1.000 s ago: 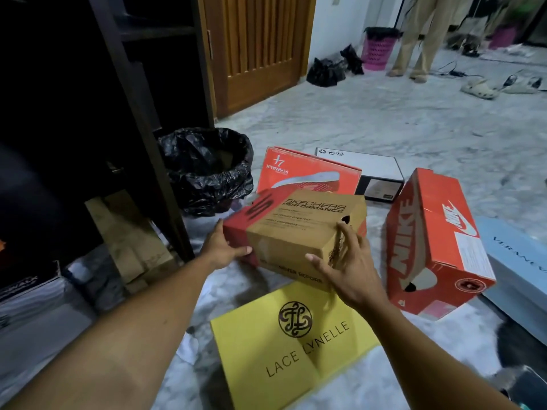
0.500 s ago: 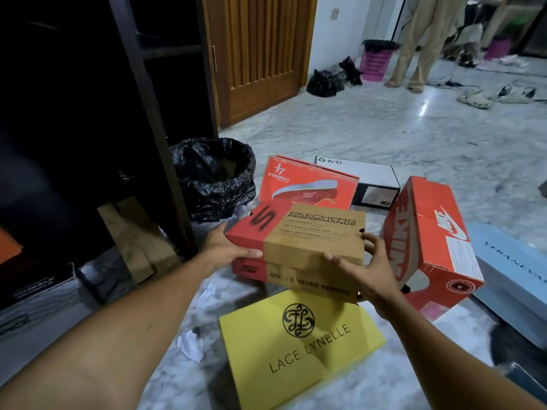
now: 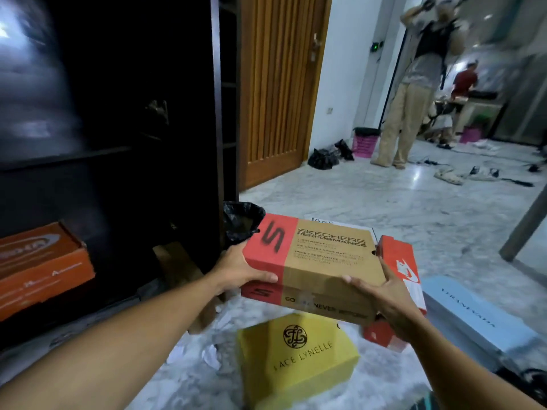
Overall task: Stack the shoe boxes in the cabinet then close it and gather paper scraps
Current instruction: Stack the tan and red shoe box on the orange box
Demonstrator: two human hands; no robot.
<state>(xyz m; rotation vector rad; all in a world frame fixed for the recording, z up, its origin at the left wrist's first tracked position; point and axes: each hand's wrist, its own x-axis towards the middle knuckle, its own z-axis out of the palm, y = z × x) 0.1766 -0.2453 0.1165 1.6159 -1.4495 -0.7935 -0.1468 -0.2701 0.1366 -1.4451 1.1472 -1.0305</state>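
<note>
I hold a red and brown Skechers shoe box (image 3: 319, 258) in the air with both hands. My left hand (image 3: 236, 269) grips its left end, thumb on the lid. My right hand (image 3: 384, 294) grips its right front corner. The dark open cabinet (image 3: 118, 149) stands to the left, with an orange shoe box (image 3: 41, 261) on a lower shelf. On the floor below lie a yellow Lace Lynelle box (image 3: 296, 359), a red Nike box (image 3: 399, 261) and a light blue box (image 3: 473, 315). White paper scraps (image 3: 211, 355) lie on the marble floor near the cabinet.
A bin with a black bag (image 3: 241, 221) stands by the cabinet's right post. Brown cardboard (image 3: 180, 267) leans at the cabinet's foot. A wooden door (image 3: 278, 84) is behind. A person (image 3: 414, 93) stands at the back right near a pink basket (image 3: 365, 142) and scattered shoes.
Both hands have lifted the Skechers box up off the floor. My view has tilted up, showing more of the cabinet and room.
</note>
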